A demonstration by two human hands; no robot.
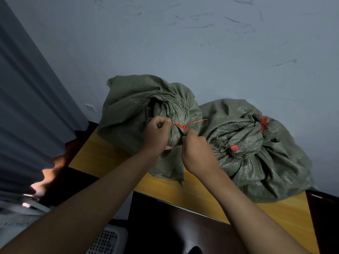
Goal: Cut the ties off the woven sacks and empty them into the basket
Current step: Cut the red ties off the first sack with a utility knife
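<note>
Now | left hand [158, 132] grips sack [139, 105] neck | right hand [197, 153] pinches red tie [183, 127] | red label [233, 148] unreadable

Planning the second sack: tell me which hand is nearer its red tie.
Right. The right hand works at the first sack's neck, beside the second sack's red tie; the left hand lies farther away.

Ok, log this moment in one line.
stage: first tie, uncut | left hand: grips left sack neck | right hand: at red tie, tool unseen | right sack: tied | basket: below table
</note>
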